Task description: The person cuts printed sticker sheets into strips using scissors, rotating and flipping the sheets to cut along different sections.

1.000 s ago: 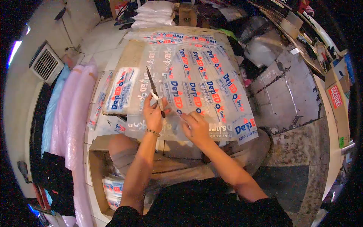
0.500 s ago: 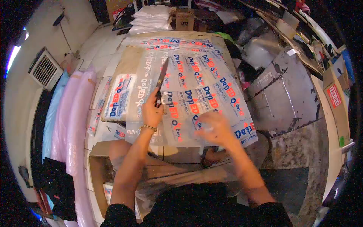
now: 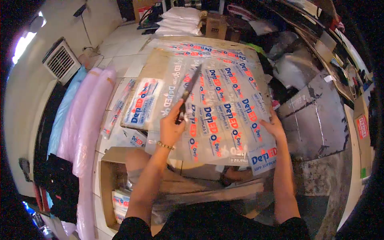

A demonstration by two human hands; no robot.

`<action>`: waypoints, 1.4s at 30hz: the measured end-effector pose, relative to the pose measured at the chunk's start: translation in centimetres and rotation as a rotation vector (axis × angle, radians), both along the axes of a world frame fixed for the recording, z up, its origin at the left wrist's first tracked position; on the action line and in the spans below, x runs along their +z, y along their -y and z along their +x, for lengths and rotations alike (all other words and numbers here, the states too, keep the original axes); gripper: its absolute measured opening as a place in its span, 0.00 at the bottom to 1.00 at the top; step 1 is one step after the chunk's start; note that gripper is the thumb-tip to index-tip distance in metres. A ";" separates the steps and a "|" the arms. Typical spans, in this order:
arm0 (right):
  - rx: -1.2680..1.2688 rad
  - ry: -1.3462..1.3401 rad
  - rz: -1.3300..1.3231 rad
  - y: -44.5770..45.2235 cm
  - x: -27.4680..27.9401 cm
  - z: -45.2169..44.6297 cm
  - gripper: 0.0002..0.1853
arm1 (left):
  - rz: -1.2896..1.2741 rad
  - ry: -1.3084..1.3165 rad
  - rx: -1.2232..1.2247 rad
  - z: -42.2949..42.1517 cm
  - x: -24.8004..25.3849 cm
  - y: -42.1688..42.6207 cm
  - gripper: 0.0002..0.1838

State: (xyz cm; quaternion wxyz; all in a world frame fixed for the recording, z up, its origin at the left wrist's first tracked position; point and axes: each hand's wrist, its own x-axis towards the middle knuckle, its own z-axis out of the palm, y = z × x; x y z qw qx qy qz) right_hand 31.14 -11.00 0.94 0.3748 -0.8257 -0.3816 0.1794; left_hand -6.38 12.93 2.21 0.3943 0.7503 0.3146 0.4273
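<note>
In my left hand [image 3: 173,125] is a knife [image 3: 192,86], its long dark blade pointing away from me and up to the right. My fingers are closed around its black handle. Beneath the blade lies a large translucent plastic sheet [image 3: 218,154], printed with repeated red and blue "DepED" lettering. My right hand [image 3: 274,127] is at the sheet's right side, thumb and fingers apart; whether it touches the sheet is hard to tell. A printed corner of plastic [image 3: 264,160] hangs beside my right wrist.
Cardboard [image 3: 154,64] lies under the sheet, with a stack of printed plastic [image 3: 143,102] on its left. An open carton [image 3: 106,168] stands by my left knee. Lilac wrapped rolls [image 3: 90,120] lean at left. White packs [image 3: 180,22] are piled behind; a grey panel [image 3: 310,116] lies right.
My right hand has moved right, from over the sheet's lower middle to its right side, and its fingers have spread. The knife stays in my left hand. The whole view has shifted.
</note>
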 end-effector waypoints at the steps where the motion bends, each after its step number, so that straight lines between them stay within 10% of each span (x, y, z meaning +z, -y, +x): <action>1: -0.019 -0.043 0.021 -0.2 -1.9 0.3 0.46 | 0.011 0.049 -0.042 0.2 -0.6 -0.3 0.37; 5: -0.009 -0.080 0.055 -0.3 -2.9 0.6 0.44 | -0.025 -0.335 0.161 -0.1 -1.7 -0.9 0.36; 24: -0.129 0.425 -0.057 -1.6 -1.2 1.3 0.36 | -0.001 -0.140 0.103 3.3 -7.2 -7.0 0.32; 27: -0.178 1.100 -0.105 -2.3 1.4 -3.7 0.35 | -0.008 -0.203 0.134 3.0 -6.6 -6.7 0.32; 31: 0.215 0.109 0.081 -2.8 1.3 -11.1 0.36 | 0.154 -0.099 0.127 3.3 -8.0 -8.0 0.32; 34: 0.391 -0.502 -0.183 -3.1 2.9 -18.0 0.39 | -0.202 -0.063 0.020 3.1 -4.1 -6.5 0.33; 42: 0.078 -1.192 0.320 -2.1 -2.0 -24.1 0.37 | -0.145 0.008 0.016 3.1 -4.4 -7.9 0.32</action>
